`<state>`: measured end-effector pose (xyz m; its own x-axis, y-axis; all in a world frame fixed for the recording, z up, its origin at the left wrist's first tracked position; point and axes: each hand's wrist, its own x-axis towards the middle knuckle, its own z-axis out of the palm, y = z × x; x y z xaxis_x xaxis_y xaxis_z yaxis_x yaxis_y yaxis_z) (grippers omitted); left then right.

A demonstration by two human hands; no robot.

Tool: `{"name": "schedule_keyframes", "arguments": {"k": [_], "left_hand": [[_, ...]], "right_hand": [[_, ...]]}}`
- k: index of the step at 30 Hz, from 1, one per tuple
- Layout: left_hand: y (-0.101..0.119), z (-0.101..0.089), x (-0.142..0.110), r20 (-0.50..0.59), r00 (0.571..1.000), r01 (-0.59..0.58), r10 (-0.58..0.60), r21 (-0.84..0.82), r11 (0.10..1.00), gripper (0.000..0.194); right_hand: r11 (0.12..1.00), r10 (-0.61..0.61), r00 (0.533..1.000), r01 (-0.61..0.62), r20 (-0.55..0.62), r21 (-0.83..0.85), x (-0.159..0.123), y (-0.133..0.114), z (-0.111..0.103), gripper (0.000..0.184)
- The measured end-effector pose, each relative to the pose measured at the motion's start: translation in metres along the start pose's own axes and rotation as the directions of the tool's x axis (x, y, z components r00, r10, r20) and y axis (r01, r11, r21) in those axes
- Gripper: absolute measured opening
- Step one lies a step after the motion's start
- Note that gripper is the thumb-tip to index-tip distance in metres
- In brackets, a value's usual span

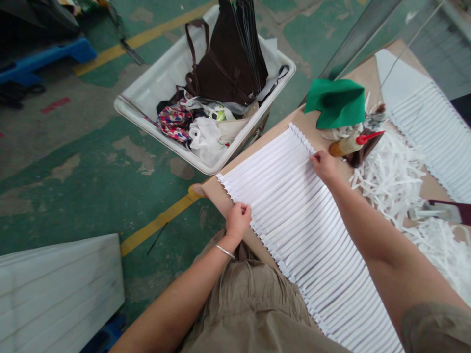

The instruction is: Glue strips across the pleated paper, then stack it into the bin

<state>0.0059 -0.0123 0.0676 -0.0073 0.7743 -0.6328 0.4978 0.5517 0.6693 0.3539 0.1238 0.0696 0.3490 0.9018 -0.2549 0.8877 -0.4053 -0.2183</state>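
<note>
Your white strips (pixel 294 208) lie side by side, overlapping, on the tabletop (pixel 215 193), in a long row that runs from about 1 o'clock down past 5 and out of view. Your left hand (pixel 238 219), near 6 o'clock, pinches at the row's left edge; your right hand (pixel 324 164), near 3, pinches at its right edge. The two are well apart, seemingly at opposite ends of one strip.

Judging by the look of it, the laying-out is well along: beyond your hands the strips sit flat and close, while nearer you they look ridged, so that stretch may be what is left. How many remain cannot be told, since the row leaves the view.

On the brown tabletop, a green cloth (pixel 334 104) sits at 2 o'clock, with a red-tipped bottle (pixel 346 146) just below it. A tangle of white scraps (pixel 392 179) spreads around 3, and a second row of strips (pixel 429 125) lies past it.

At 11 to 12 o'clock a white bin (pixel 142 93) on the worn green floor (pixel 88 189) holds brown bags (pixel 230 59). A yellow line (pixel 156 226) crosses at 8; a blue pallet (pixel 55 58) stands at 10.
</note>
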Motion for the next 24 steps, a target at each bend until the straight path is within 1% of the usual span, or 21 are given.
{"name": "schedule_keyframes", "arguments": {"k": [8, 14, 24], "left_hand": [[-0.001, 0.002, 0.0, -0.004, 1.0, 0.01, -0.01, -0.013, 1.0, 0.018], [-0.002, 0.003, 0.0, -0.039, 0.999, -0.003, 0.004, 0.03, 1.0, 0.018], [-0.004, 0.003, -0.002, -0.035, 0.999, 0.017, -0.02, -0.082, 0.996, 0.018]], "right_hand": [[1.0, -0.012, 1.0, 0.012, 0.005, 0.016, 0.004, 0.005, 0.01, 0.012], [1.0, -0.012, 1.0, 0.012, 0.02, 0.013, 0.004, 0.006, 0.013, 0.012], [0.999, -0.037, 0.999, 0.038, 0.03, -0.023, 0.001, 0.002, 0.012, 0.013]]}}
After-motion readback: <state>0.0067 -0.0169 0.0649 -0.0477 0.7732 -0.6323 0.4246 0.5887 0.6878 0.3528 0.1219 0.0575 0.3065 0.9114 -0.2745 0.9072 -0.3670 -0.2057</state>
